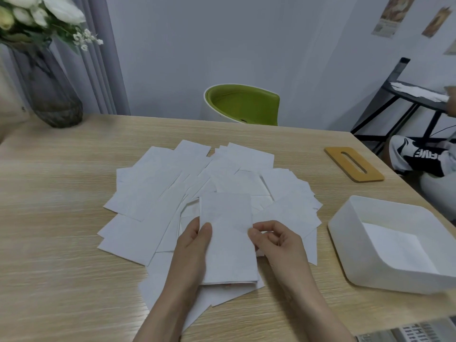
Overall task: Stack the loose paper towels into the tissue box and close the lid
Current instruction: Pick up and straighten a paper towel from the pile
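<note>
Both hands, left hand and right hand, pinch a thin rectangular towel stack; smooth white box open.

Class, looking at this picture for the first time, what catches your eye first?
A wide fan of loose paper towels covers the table's middle. Over it the left hand and right hand hold a small stack. The open white tissue box sits right, its wooden lid behind it.

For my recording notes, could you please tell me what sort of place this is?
Probably a room in a home: a wooden table, a vase of white flowers, a green chair and pictures on the wall.
</note>
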A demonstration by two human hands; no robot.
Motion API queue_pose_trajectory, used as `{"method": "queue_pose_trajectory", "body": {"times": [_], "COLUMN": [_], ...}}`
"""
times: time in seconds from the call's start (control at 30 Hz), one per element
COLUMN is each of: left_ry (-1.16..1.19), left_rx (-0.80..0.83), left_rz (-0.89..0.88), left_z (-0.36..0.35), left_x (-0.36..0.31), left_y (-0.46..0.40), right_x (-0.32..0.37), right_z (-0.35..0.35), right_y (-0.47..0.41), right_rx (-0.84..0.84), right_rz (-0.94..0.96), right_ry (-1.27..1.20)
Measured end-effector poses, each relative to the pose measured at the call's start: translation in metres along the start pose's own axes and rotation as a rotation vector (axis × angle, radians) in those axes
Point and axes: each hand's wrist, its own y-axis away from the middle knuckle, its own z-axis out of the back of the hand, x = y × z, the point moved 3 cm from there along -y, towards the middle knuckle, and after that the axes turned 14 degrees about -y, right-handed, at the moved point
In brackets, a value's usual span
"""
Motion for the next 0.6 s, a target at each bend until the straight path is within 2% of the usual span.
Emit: {"method": "queue_pose_trajectory", "body": {"times": [0.1,0.23,0.4,0.6], "left_ry": [0.000,0.004,-0.001,-0.004], "left_rx": [-0.001,0.002,-0.009,-0.012], "left_rz": [-0.004,0.005,0.002,0.016], "left_z": [0.001,0.001,0.001,0.000], "left_x": [-0.001,-0.002,-0.002,-0.003], "left_y": [0.001,0.002,0.002,0.003], "right_x": [0.001,0.001,-0.002,-0.002], "right_z": [0.021,0.055,0.067,0.071], "right_y": [-0.005,-0.011,-0.016,-0.022], "right_rx": [-0.102,-0.264,-0.252,-0.240], "right_rz": [0.039,0.081,-0.010,-0.046], "right_ry": [0.091,0.466,0.698,0.780]}}
